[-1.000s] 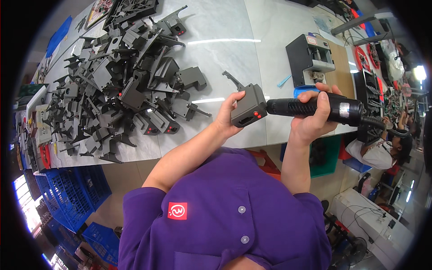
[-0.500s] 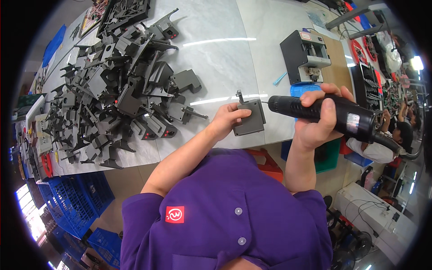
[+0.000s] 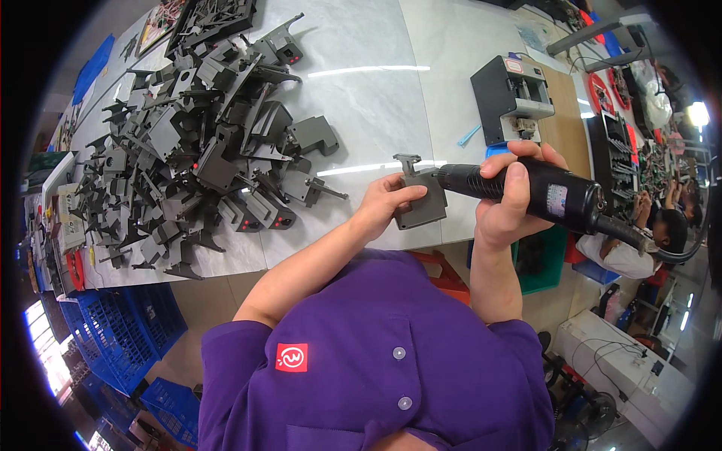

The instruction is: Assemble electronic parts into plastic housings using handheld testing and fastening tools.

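Between the thumb and fingers of my left hand (image 3: 386, 201) is a dark grey plastic housing (image 3: 423, 207) with a short bracket standing up from its far edge. My right hand (image 3: 515, 197) is wrapped round a black electric screwdriver (image 3: 560, 197), held nearly level with its cable running off to the right. The screwdriver's nose meets the far right part of the housing; its bit tip is too small to make out. To the left of my left hand lies a large heap of similar dark grey plastic parts (image 3: 218, 161), some with red spots.
At the back right stands a black and grey tabletop machine (image 3: 505, 99), with a light blue tweezer-like tool (image 3: 468, 135) beside it. Blue crates (image 3: 124, 334) sit below the table's left end. A green bin (image 3: 553, 270) is under the right side. Another person (image 3: 628, 244) works farther right.
The screwdriver has moved left, its nose now up against the housing. My left hand has tilted the housing slightly, so more of its bracket shows.
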`<act>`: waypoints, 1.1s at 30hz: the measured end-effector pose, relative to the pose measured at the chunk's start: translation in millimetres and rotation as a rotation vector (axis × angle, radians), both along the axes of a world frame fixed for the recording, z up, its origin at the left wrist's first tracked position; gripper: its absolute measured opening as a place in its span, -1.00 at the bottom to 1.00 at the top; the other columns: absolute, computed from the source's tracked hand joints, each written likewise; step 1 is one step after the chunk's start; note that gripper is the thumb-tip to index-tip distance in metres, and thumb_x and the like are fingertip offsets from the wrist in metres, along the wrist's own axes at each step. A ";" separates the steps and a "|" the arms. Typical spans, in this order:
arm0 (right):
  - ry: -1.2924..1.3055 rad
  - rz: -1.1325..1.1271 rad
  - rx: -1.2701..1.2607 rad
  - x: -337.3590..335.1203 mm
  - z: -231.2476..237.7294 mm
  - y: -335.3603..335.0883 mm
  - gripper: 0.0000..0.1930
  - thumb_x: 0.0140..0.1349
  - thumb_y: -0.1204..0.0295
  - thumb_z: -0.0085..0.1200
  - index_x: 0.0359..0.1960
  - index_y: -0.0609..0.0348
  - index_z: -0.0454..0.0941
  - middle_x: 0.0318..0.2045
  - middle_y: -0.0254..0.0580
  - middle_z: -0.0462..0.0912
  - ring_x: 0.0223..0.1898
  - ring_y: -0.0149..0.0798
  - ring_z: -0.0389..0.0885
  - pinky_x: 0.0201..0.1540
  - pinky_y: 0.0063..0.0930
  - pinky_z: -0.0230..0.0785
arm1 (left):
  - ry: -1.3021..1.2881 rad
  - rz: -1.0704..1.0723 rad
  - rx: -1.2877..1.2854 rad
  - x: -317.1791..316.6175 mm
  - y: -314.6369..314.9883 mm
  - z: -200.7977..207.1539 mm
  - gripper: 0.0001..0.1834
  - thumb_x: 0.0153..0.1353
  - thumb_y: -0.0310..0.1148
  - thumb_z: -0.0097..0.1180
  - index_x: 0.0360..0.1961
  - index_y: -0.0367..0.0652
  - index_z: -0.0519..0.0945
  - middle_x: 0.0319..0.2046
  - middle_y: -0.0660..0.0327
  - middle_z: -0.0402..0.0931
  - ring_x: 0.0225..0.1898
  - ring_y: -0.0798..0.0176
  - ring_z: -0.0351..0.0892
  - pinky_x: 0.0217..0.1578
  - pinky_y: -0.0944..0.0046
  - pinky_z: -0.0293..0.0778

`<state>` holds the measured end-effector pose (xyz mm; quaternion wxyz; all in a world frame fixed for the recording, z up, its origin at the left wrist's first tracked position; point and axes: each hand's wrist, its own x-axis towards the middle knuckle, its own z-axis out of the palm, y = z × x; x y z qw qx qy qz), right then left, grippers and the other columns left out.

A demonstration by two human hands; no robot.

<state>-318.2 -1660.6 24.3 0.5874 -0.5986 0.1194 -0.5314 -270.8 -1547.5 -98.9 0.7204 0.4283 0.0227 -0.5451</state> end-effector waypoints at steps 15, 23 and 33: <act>0.021 0.035 0.024 9.4 -17.2 -1.3 -0.72 -0.02 0.61 -0.02 -0.24 0.30 0.24 -0.59 -0.16 0.40 -0.70 -0.36 0.41 -0.57 -0.48 0.38 | -0.124 0.147 0.159 -12.2 0.0 -4.5 -0.64 -0.05 -0.38 0.25 -0.21 -0.29 0.51 -0.34 0.23 0.54 -0.34 0.43 0.49 -0.30 0.42 0.40; -0.032 -0.043 0.080 9.5 -3.9 -8.1 -0.65 -0.05 0.57 -0.01 -0.17 0.32 0.27 -0.50 -0.09 0.44 -0.69 -0.32 0.41 -0.58 -0.50 0.36 | -0.084 0.167 0.121 -6.8 -0.8 -10.7 -0.62 -0.04 -0.37 0.25 -0.18 -0.30 0.50 -0.32 0.21 0.54 -0.33 0.41 0.49 -0.27 0.41 0.41; -0.041 -0.062 0.151 0.4 6.3 -15.1 -0.62 -0.03 0.53 -0.05 -0.11 0.31 0.24 -0.40 -0.01 0.45 -0.67 -0.30 0.44 -0.57 -0.44 0.35 | 0.357 0.177 -0.206 8.7 10.9 -27.1 -0.46 0.01 -0.15 -0.01 -0.03 -0.30 0.38 -0.13 -0.02 0.45 -0.11 0.03 0.47 -0.06 0.13 0.42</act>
